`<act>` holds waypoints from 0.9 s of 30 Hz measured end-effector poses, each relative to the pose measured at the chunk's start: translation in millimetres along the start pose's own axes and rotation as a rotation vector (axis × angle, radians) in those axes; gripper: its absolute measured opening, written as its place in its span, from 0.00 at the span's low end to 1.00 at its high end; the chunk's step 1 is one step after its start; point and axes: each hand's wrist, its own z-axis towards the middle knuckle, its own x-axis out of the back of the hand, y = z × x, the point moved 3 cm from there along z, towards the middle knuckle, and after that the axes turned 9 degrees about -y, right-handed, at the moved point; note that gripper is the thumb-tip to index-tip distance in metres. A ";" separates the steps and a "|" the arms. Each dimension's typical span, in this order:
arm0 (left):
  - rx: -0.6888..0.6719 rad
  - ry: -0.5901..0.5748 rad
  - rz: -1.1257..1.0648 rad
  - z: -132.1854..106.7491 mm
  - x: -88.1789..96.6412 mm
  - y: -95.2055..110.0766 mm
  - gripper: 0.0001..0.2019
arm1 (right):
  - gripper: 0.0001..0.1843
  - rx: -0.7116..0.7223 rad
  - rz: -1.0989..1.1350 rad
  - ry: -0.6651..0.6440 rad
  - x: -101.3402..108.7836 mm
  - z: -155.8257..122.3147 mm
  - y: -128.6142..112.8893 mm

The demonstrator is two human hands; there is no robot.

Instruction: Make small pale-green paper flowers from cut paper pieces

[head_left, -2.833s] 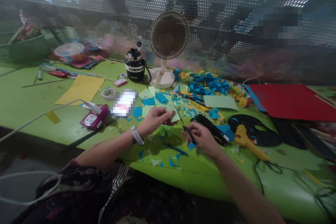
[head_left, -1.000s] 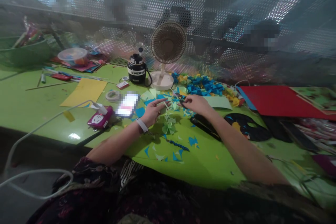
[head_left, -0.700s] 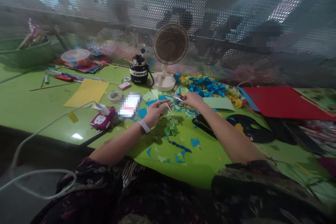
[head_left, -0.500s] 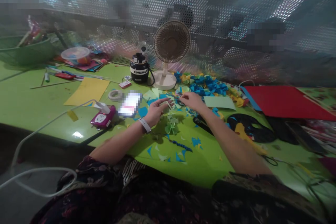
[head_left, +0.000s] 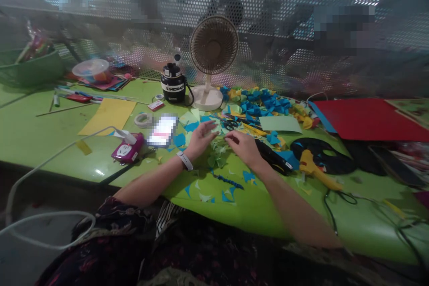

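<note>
Hovering side by side above a lime-green tabletop (head_left: 67, 161), the person's bare left hand (head_left: 200, 140) and right hand (head_left: 241, 146) sit close together over a small cluster of folded green paper pieces (head_left: 217, 154), which lies on the table just below and between them. The left hand is relaxed and open, fingers spread, with a white watch strap (head_left: 185, 161) around the wrist. The right hand curves downward with its fingers (head_left: 231, 139) bent in; whether they grip a scrap cannot be told. Just beyond the hands lie black-handled scissors (head_left: 229, 124) among blue and green paper scraps, and a heap of folded blue and yellow paper pieces (head_left: 263, 106) spreads behind them. Right of the right hand sit a long black tool (head_left: 272, 157), a yellow glue gun (head_left: 311, 170) and, farther back, a large red sheet (head_left: 368, 114). To the left are a blurred phone (head_left: 163, 130), a pink power socket (head_left: 127, 152) and a yellow card sheet (head_left: 107, 116). A cream desk fan (head_left: 212, 44) stands at the back beside a black flask (head_left: 173, 86).
</note>
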 end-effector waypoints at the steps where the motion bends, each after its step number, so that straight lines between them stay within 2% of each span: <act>1: -0.062 0.009 0.108 -0.1 1.6 3.7 0.19 | 0.08 0.022 -0.089 0.008 1.6 -1.8 -1.6; 4: -0.194 0.040 0.434 -2.1 5.1 15.7 0.15 | 0.09 0.062 -0.254 0.021 2.1 -5.2 -5.6; 7: -0.256 0.068 0.606 -5.2 6.0 25.0 0.10 | 0.10 0.069 -0.319 0.037 1.9 -6.6 -8.0; 10: -0.318 0.062 0.668 -8.3 4.1 31.2 0.07 | 0.11 0.069 -0.335 0.063 4.2 -7.5 -8.7; 16: -0.446 -0.085 0.872 -13.0 -3.3 33.1 0.06 | 0.11 0.066 -0.341 0.104 8.4 -8.6 -7.7; 22: -0.437 -0.094 0.966 -12.7 -2.3 30.5 0.05 | 0.11 0.080 -0.331 0.089 7.0 -9.1 -8.8; 27: -0.453 -0.114 0.955 -13.0 -2.8 29.0 0.05 | 0.11 0.065 -0.358 0.083 5.4 -9.6 -9.5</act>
